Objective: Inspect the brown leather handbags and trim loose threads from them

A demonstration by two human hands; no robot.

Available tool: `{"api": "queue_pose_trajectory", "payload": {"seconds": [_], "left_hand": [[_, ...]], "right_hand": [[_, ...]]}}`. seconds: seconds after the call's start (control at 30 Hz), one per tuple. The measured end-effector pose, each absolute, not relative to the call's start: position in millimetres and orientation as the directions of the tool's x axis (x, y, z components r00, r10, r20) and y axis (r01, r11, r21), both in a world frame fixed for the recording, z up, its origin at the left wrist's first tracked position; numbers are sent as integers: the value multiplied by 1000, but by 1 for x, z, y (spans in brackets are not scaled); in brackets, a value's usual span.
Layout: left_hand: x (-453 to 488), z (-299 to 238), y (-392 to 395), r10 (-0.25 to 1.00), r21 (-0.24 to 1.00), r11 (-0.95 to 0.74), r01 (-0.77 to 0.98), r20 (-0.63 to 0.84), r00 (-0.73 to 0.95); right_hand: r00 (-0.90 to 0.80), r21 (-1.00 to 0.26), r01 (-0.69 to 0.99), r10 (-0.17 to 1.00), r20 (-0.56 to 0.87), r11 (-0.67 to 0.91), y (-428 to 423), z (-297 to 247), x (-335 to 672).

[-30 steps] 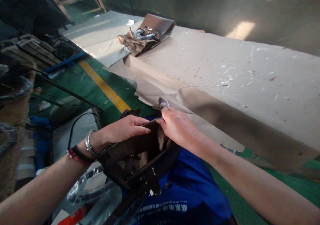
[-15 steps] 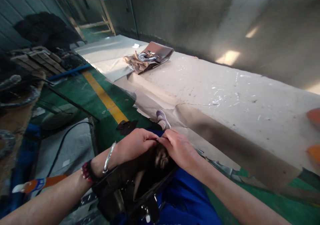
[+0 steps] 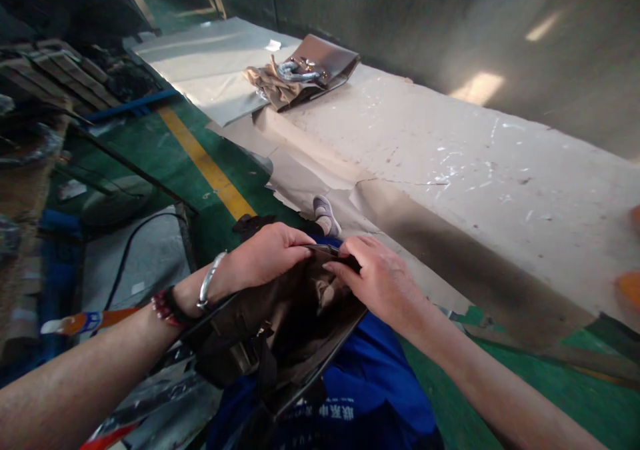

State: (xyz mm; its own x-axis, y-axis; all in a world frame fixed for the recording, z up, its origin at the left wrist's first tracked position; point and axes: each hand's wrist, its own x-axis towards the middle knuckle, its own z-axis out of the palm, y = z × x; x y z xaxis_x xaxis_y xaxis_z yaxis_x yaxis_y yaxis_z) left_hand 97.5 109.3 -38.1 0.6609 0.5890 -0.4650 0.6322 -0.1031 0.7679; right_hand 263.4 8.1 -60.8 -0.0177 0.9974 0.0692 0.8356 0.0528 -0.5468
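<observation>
A dark handbag (image 3: 320,343) lies across my lap on blue cloth (image 3: 385,377), its mouth gaping and its brown lining showing. My left hand (image 3: 273,250) pinches the bag's far rim between thumb and fingers. Close beside it, my right hand (image 3: 377,277) grips the same rim farther right, thumb on the inside. Pale crumpled stuffing, perhaps paper, shows inside below the hands. Metal fittings and a strap hang at the bag's near left side. The bag's bottom is hidden.
A long paper-covered table (image 3: 425,143) runs along the wall, bearing a brown bag (image 3: 325,63) with wrapped handles and crumpled paper. To my left are an orange drink bottle (image 3: 90,321) and a grey board (image 3: 135,263). A yellow line (image 3: 205,160) crosses the green floor.
My hands have moved slightly apart along the rim, the right one to the right. The bag's mouth shows wider, and my view has tilted down.
</observation>
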Motion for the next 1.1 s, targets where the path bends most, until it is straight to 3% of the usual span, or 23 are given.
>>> {"api": "queue_pose_trajectory", "payload": {"seconds": [0.5, 0.83, 1.1], "left_hand": [[93, -45, 110, 575, 772, -117, 625, -460, 676], [92, -42, 108, 555, 790, 5, 613, -512, 656], [91, -40, 108, 521, 787, 107, 608, -565, 640]], "right_hand": [[59, -471, 881, 998, 17, -44, 17, -59, 260], [86, -449, 889, 996, -29, -90, 22, -59, 259], [71, -565, 821, 997, -39, -81, 26, -60, 259]]}}
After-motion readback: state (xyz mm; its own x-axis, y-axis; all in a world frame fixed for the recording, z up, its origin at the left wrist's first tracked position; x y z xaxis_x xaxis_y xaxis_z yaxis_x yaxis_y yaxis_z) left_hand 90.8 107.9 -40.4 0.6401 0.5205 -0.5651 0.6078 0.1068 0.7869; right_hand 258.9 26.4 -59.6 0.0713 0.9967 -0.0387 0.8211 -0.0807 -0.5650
